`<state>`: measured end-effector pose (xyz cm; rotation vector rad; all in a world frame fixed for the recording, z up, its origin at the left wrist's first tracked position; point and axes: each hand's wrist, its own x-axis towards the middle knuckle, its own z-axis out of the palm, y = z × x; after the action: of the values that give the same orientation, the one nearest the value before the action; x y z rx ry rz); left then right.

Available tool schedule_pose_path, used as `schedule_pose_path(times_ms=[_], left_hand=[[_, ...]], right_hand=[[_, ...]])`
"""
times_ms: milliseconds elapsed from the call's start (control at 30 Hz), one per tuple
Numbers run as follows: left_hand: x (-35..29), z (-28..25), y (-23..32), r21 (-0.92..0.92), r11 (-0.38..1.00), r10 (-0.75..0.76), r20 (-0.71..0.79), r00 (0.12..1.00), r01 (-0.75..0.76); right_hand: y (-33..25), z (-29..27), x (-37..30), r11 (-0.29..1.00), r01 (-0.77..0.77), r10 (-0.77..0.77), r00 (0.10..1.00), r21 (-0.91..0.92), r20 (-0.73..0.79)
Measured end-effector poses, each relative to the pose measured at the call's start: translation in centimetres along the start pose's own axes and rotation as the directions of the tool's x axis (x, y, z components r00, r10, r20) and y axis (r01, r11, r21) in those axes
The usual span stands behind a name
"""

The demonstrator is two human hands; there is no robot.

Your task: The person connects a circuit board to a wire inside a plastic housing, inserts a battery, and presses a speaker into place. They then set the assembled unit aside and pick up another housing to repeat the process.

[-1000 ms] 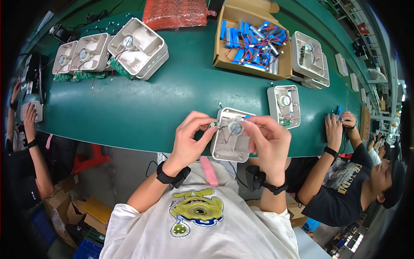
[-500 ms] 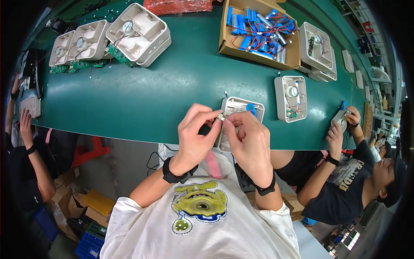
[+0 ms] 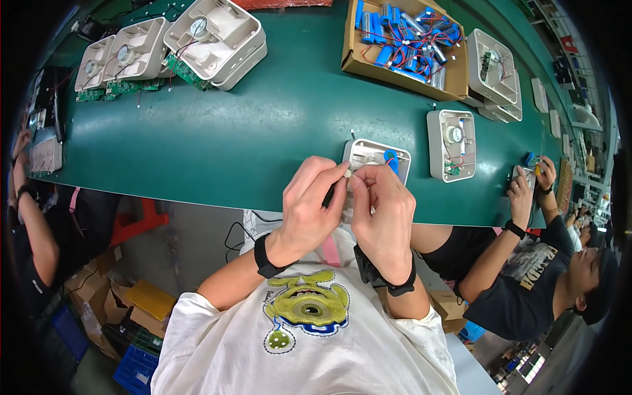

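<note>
Close together over the near table edge, my left hand (image 3: pixel 309 204) and my right hand (image 3: pixel 383 220) meet fingertip to fingertip. Pinched between them is a small white connector (image 3: pixel 348 173); its wires are mostly hidden by my fingers. Just beyond and partly beneath my hands lies a white plastic housing (image 3: pixel 375 146), open side up. A blue cylindrical battery (image 3: pixel 392 161) sits inside it, near the right wall. My hands cover the housing's near part.
On the green table (image 3: pixel 250 145), a cardboard box (image 3: pixel 401 72) holds blue batteries with red and black wires. Another open housing (image 3: pixel 451 145) lies to the right. Stacked housings (image 3: pixel 217 46) with green circuit boards (image 3: pixel 187 71) stand far left. Co-workers' hands (image 3: pixel 521 191) work at both sides.
The view has shifted slightly, so the table things appear a little further right and higher. My hands still pinch the connector. The right co-worker's hands have moved.
</note>
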<state>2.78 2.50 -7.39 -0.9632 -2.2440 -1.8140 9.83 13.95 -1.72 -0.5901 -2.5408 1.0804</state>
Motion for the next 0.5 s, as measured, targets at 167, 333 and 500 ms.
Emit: schedule_pose_path(times_ms=[167,333,500], left_hand=[[0.5,-0.2,0.0,0.023,0.999,0.028,0.033,0.999,-0.029],[1.4,-0.4,-0.2,-0.039,0.999,-0.033,0.08,0.996,0.037],[2.6,-1.8,0.3,-0.053,0.958,-0.258,0.274,0.927,0.282]], right_hand=[[0.0,0.1,0.1,1.0,0.003,-0.004,0.999,-0.023,-0.038],[-0.3,-1.0,0.4,1.0,0.018,-0.019,0.998,-0.022,-0.064],[1.8,-5.8,-0.1,0.99,0.013,-0.026,0.996,-0.14,-0.088]])
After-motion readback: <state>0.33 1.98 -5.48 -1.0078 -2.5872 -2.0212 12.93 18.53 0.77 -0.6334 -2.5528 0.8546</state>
